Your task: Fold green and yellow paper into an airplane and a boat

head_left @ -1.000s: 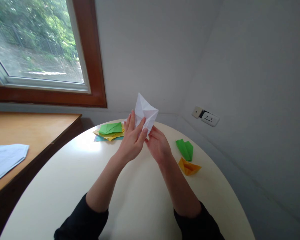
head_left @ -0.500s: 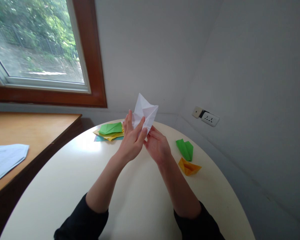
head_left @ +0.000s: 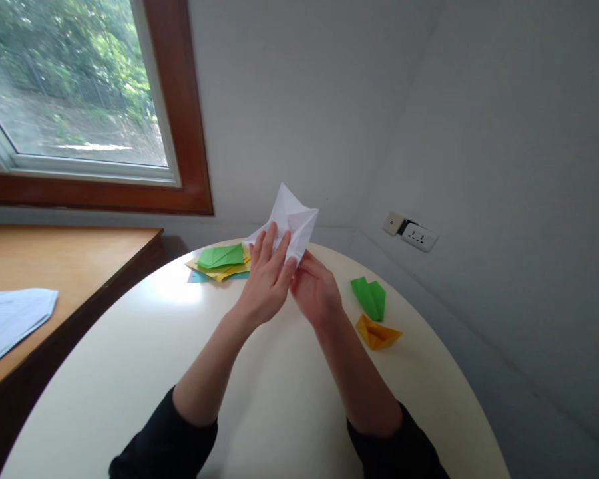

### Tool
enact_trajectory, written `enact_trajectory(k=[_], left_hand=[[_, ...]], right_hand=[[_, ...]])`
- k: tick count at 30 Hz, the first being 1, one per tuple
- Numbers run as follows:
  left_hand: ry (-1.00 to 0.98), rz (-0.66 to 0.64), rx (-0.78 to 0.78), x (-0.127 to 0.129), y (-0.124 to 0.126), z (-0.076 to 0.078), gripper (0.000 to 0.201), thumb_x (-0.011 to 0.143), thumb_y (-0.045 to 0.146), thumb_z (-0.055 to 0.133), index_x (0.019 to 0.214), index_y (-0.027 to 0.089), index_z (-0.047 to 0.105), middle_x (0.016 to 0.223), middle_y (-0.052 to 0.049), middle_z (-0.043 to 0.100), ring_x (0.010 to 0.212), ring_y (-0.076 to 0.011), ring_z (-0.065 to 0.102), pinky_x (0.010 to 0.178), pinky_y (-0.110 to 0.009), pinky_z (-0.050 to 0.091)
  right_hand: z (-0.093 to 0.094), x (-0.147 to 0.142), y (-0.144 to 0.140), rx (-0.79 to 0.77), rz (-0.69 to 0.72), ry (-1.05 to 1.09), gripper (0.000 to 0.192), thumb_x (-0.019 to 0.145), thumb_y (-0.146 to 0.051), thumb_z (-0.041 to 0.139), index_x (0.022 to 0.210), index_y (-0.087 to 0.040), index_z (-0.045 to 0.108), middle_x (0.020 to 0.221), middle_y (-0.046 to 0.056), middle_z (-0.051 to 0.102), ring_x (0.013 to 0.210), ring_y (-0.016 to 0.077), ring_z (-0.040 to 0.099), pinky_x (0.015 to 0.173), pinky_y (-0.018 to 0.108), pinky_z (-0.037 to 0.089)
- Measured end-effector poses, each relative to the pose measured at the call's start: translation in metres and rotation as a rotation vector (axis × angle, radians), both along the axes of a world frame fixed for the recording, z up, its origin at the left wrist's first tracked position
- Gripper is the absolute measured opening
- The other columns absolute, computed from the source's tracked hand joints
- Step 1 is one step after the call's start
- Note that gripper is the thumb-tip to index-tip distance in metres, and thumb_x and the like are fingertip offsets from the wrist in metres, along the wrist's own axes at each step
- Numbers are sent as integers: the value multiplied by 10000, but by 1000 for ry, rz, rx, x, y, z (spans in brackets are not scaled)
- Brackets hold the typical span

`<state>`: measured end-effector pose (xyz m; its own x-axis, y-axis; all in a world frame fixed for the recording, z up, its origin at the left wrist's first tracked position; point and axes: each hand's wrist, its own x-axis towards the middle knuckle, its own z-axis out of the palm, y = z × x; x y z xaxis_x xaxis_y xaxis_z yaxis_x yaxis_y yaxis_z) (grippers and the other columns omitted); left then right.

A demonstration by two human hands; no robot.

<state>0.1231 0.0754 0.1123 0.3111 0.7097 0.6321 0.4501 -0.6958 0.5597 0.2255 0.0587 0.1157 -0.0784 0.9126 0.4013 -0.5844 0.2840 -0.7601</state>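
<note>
A sheet of white origami paper [head_left: 299, 223], creased and partly folded with pointed corners, is held up above the far side of the table. My left hand [head_left: 264, 283] presses on its near face, fingers stretched along the paper and thumb at its lower edge. From below and behind, my right hand [head_left: 317, 286] grips the lower right edge with bent fingers, some hidden behind the paper. To the right lie a folded green paper [head_left: 370, 298] and an orange paper boat [head_left: 378, 332]. A folded green paper [head_left: 220, 257] tops a small pile left of my left hand.
The round white table [head_left: 154, 372] spreads beneath my arms. Yellow paper [head_left: 199, 267] and blue paper [head_left: 196, 276] lie in the pile. A wooden desk [head_left: 90, 256] with printed sheets [head_left: 14, 322] stands left, under a window [head_left: 74, 86]. A wall socket [head_left: 419, 236] is at right.
My left hand has shifted slightly right and its fingers have moved further over the paper. A white corner now shows left of those fingers. The right hand has hardly moved.
</note>
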Motion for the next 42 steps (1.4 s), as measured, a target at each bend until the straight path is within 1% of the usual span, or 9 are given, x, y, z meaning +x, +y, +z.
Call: enact_trajectory(k=[6,13,20,23,25,29,32,36,42], left_hand=[[22,-11,-16,4,1,-3,502,937,419,185,1395,232,272,1525,-67,106,1397,-222,19,1111,-493,4],[46,-32,-27,6,-3,-3,499,936,427,167,1403,268,240,1527,-51,99,1396,-235,24,1102,-520,17],[-21,-77,-28,4,-6,-1,509,927,443,219,1404,267,230,1505,-81,189,1389,-237,106,1101,-517,78],[-122,-175,-45,4,-7,2,518,922,441,259,1401,246,236,1473,-87,275,1372,-226,182,1111,-469,124],[-228,-256,-78,3,-8,4,518,912,448,297,1385,237,272,1439,-82,341,1344,-219,259,1108,-418,182],[-444,-352,-219,4,-8,7,521,872,456,408,1333,219,357,1357,-83,447,1264,-227,395,1067,-369,294],[-577,-386,-337,5,-6,7,503,840,433,478,1288,213,417,1329,-87,481,1222,-236,452,1040,-373,345],[-762,-435,-464,6,-4,8,475,813,387,522,1254,222,463,1287,-73,535,1192,-239,492,1005,-371,397],[-922,-414,-562,5,-6,13,467,761,325,583,1196,171,513,1220,-87,593,1169,-253,516,1010,-379,396]], right_hand=[[2,-1,1,-65,-53,-1,347,784,-318,478,1107,-276,596,1248,-20,574,1148,183,527,978,373,399],[8,-4,-2,-105,-72,64,315,801,-358,412,983,-258,648,1117,-8,655,1121,200,544,934,385,444],[5,-7,-2,-80,-171,-20,334,796,-394,475,1073,-266,612,1180,-3,618,1146,196,523,966,377,414],[2,-8,-2,-41,-290,-89,334,779,-323,532,1099,-265,605,1218,2,591,1163,191,505,993,369,385],[-1,-7,-2,16,-408,-204,347,774,-285,546,1117,-268,600,1229,5,581,1167,187,494,1012,366,361],[-5,-7,-2,141,-657,-448,400,771,-274,569,1171,-290,569,1271,23,528,1187,190,457,1023,375,343],[-7,-7,-5,233,-782,-545,417,777,-260,570,1192,-293,556,1287,38,501,1210,197,432,1054,381,299],[-7,-10,-7,307,-830,-674,421,807,-234,520,1223,-294,531,1354,30,453,1287,203,356,1095,393,212],[-9,-14,-9,304,-791,-898,479,862,-228,386,1337,-294,385,1459,11,315,1374,182,190,1112,428,67]])
